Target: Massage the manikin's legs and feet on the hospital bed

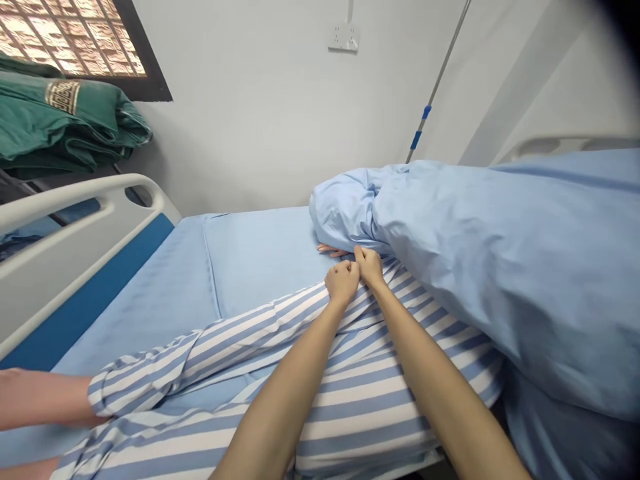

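Observation:
A figure in blue-and-white striped trousers point(240, 340) lies on the bed, bare lower legs point(45, 400) toward the left. Both my arms reach across its thighs to the far hip. My left hand point(343, 280) is a closed fist at the trouser fabric. Touching it, my right hand point(369, 265) is also closed on the cloth, close under the edge of a light blue quilt point(475, 253). What lies inside my fingers is mostly hidden. The figure's fingers point(330, 250) stick out from under the quilt just beyond my hands. The quilt covers the upper body.
The bed's pale blue sheet point(260, 250) runs to a white and blue end board point(85, 267) at left. Folded green cloth point(75, 120) sits beyond it below a window point(75, 37). A metal pole point(440, 73) and a socket point(344, 38) are at the wall.

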The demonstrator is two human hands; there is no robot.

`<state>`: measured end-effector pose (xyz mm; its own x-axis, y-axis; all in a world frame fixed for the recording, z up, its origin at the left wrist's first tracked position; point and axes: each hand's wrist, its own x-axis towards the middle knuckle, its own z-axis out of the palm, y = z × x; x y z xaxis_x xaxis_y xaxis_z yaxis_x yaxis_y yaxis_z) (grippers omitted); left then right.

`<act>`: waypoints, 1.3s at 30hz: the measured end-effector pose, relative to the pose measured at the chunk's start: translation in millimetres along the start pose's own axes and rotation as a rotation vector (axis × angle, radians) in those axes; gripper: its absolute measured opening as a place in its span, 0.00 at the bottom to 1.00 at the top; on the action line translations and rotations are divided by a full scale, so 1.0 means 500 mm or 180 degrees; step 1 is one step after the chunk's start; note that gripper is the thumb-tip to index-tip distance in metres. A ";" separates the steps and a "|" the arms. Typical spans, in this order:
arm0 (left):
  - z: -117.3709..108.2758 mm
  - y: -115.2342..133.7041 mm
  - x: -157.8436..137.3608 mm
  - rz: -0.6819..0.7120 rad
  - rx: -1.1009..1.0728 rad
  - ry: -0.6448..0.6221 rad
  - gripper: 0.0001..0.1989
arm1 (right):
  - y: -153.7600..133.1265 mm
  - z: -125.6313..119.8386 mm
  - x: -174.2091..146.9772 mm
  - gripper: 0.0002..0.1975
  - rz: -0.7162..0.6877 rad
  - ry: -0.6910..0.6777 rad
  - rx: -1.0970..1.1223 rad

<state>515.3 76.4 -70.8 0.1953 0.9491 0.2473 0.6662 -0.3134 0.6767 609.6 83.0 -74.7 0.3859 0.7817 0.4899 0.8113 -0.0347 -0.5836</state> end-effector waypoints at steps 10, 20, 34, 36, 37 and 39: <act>-0.327 -0.179 -0.132 -0.0064 -0.0271 -0.0928 0.19 | -0.049 -0.020 -0.014 0.24 0.0271 -0.0461 -0.0648; -0.582 -0.484 -0.378 -0.1004 0.0668 0.0057 0.18 | -0.079 -0.018 -0.031 0.21 0.0230 -0.1100 -0.1320; -0.566 -0.499 -0.405 -0.0903 0.1593 -0.0070 0.15 | -0.411 0.111 -0.236 0.19 -0.0542 -0.1793 -0.0738; -0.566 -0.497 -0.407 -0.0977 0.1523 0.0042 0.16 | -0.509 0.179 -0.280 0.18 -0.0857 -0.1974 -0.0489; -0.566 -0.496 -0.408 -0.0982 0.1488 0.0066 0.16 | -0.560 0.214 -0.299 0.18 -0.1024 -0.2049 -0.0340; -0.567 -0.494 -0.410 -0.0996 0.1437 0.0074 0.16 | -0.658 0.279 -0.330 0.18 -0.1288 -0.2143 -0.0040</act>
<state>106.6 -50.0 -92.1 -0.0743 0.9921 0.1008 0.9336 0.0337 0.3567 217.7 52.5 -54.0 -0.2866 0.9441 0.1626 0.8385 0.3293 -0.4342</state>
